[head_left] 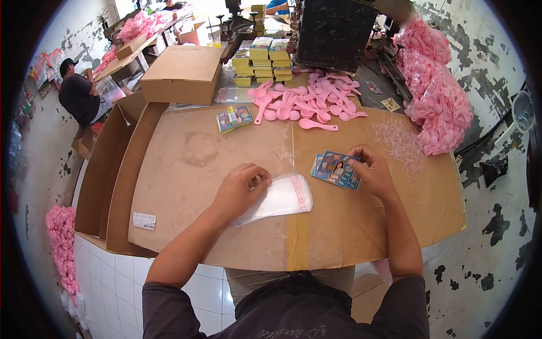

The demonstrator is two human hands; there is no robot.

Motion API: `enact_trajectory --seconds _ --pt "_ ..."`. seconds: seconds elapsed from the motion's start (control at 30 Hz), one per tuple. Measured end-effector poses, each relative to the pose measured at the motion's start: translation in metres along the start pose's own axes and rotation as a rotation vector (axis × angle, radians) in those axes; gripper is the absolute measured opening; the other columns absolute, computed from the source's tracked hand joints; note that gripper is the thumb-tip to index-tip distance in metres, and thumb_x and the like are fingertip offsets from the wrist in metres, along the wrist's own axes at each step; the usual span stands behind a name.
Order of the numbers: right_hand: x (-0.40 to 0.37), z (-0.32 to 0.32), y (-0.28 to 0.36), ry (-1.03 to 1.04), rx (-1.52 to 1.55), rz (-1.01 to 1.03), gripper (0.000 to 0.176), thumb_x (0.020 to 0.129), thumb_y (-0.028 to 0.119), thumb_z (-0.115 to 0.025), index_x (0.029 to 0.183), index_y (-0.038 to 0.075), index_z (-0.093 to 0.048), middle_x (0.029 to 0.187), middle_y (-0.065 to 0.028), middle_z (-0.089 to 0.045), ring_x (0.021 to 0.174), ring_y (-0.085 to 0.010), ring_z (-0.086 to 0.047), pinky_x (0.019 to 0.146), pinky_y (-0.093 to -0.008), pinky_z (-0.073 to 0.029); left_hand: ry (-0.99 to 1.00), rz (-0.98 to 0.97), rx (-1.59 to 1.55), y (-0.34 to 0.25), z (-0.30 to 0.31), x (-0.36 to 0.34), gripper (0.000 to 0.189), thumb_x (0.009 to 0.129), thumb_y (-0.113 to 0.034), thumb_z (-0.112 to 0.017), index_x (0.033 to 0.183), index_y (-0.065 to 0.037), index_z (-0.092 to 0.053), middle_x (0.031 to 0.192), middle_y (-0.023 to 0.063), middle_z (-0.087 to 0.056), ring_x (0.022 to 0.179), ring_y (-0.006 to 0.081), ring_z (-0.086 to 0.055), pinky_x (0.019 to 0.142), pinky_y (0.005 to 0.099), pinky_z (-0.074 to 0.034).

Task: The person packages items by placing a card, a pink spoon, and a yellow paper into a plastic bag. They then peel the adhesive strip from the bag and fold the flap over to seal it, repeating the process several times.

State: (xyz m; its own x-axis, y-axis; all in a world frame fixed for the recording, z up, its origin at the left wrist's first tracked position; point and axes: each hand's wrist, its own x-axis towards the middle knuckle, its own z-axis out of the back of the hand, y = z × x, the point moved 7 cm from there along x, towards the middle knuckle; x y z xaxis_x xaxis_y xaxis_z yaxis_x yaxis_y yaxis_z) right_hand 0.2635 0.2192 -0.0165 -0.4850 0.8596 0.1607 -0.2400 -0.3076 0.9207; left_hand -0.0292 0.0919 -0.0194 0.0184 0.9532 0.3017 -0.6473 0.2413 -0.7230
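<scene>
In my right hand (372,174) is a small fan of printed cards (335,169), blue-edged with a person's picture on the top one, pinched between thumb and fingers. A stack of clear plastic bags (276,199) with pink-marked flaps lies flat on the cardboard, left of the cards. My left hand (244,189) is at the stack's upper left edge, its curled fingers pinching a plastic bag there. Beyond my hands lies a banded bundle of cards (234,119). A heap of pink plastic spoons (310,99) spreads farther back.
Stacks of yellow-edged cards (262,59) stand behind the spoons, beside a closed cardboard box (182,73). Clear plastic strips (400,144) are scattered at right, near bagged pink spoons (432,85). An open carton (116,169) borders the left side. Another person (79,93) sits far left.
</scene>
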Motion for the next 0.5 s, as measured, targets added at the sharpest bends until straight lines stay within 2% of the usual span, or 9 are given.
enact_trajectory --seconds 0.07,0.13,0.17,0.23,0.27,0.37,0.47,0.5 --pt "-0.004 -0.018 -0.007 0.119 0.297 0.036 0.014 0.095 0.004 -0.066 0.108 0.001 -0.065 0.103 -0.0047 -0.071 0.085 -0.0093 -0.064 0.076 -0.0265 -0.053 -0.036 -0.054 -0.074 -0.002 0.001 0.000 0.008 0.092 -0.005 -0.070 0.097 0.000 -0.069 0.098 0.0097 -0.074 0.085 0.0152 -0.067 0.079 0.0324 -0.053" --pt "-0.014 -0.052 0.007 0.293 0.245 0.120 0.016 0.096 0.004 -0.065 0.112 0.001 -0.064 0.106 -0.0058 -0.070 0.090 -0.0113 -0.066 0.082 -0.0271 -0.053 -0.040 -0.058 -0.196 -0.001 0.002 0.001 0.009 0.093 -0.002 -0.067 0.101 0.001 -0.066 0.102 0.0109 -0.075 0.088 0.0157 -0.070 0.081 0.0318 -0.054" --pt "-0.020 -0.069 0.014 0.378 0.219 0.163 0.017 0.096 0.004 -0.065 0.113 0.002 -0.064 0.107 -0.0064 -0.070 0.092 -0.0123 -0.066 0.084 -0.0273 -0.053 -0.012 0.025 -0.376 0.005 -0.001 0.000 0.011 0.094 -0.003 -0.066 0.104 0.002 -0.065 0.103 0.0124 -0.075 0.091 0.0176 -0.071 0.082 0.0322 -0.055" --pt "-0.027 -0.088 0.016 0.376 0.065 0.119 0.017 0.096 0.005 -0.066 0.113 0.002 -0.064 0.105 -0.0063 -0.070 0.094 -0.0130 -0.067 0.084 -0.0274 -0.053 0.046 0.195 -0.732 0.015 -0.008 -0.002 0.016 0.096 -0.003 -0.063 0.110 0.003 -0.062 0.105 0.0156 -0.075 0.095 0.0212 -0.074 0.084 0.0330 -0.058" --pt "-0.029 -0.093 0.016 0.375 -0.010 0.096 0.016 0.097 0.006 -0.067 0.112 0.002 -0.064 0.104 -0.0063 -0.070 0.094 -0.0134 -0.067 0.084 -0.0275 -0.053 0.042 0.226 -0.782 0.014 -0.006 -0.002 0.019 0.096 -0.003 -0.062 0.114 0.003 -0.060 0.103 0.0155 -0.075 0.093 0.0217 -0.074 0.084 0.0324 -0.058" --pt "-0.027 -0.082 0.036 0.284 -0.174 0.319 0.018 0.097 0.007 -0.068 0.114 0.003 -0.064 0.100 -0.0053 -0.071 0.092 -0.0116 -0.067 0.080 -0.0268 -0.054 0.058 0.295 -0.884 0.005 0.003 -0.002 0.024 0.099 -0.004 -0.060 0.121 0.004 -0.059 0.100 0.0148 -0.075 0.089 0.0225 -0.075 0.084 0.0317 -0.058" --pt "-0.020 -0.069 0.006 0.111 0.082 0.052 0.019 0.098 0.009 -0.069 0.115 0.002 -0.064 0.095 -0.0032 -0.071 0.087 -0.0084 -0.067 0.075 -0.0247 -0.053 0.145 0.339 -0.888 0.002 -0.004 -0.004 0.023 0.103 -0.010 -0.060 0.121 0.004 -0.063 0.100 0.0137 -0.075 0.088 0.0223 -0.076 0.083 0.0325 -0.059" --pt "-0.019 -0.067 0.009 0.062 0.171 0.053 0.019 0.098 0.009 -0.069 0.115 0.002 -0.064 0.094 -0.0026 -0.071 0.085 -0.0070 -0.066 0.072 -0.0237 -0.052 0.178 0.370 -0.885 0.002 -0.010 -0.006 0.024 0.103 -0.012 -0.060 0.120 0.005 -0.064 0.099 0.0136 -0.075 0.088 0.0222 -0.076 0.083 0.0324 -0.059"
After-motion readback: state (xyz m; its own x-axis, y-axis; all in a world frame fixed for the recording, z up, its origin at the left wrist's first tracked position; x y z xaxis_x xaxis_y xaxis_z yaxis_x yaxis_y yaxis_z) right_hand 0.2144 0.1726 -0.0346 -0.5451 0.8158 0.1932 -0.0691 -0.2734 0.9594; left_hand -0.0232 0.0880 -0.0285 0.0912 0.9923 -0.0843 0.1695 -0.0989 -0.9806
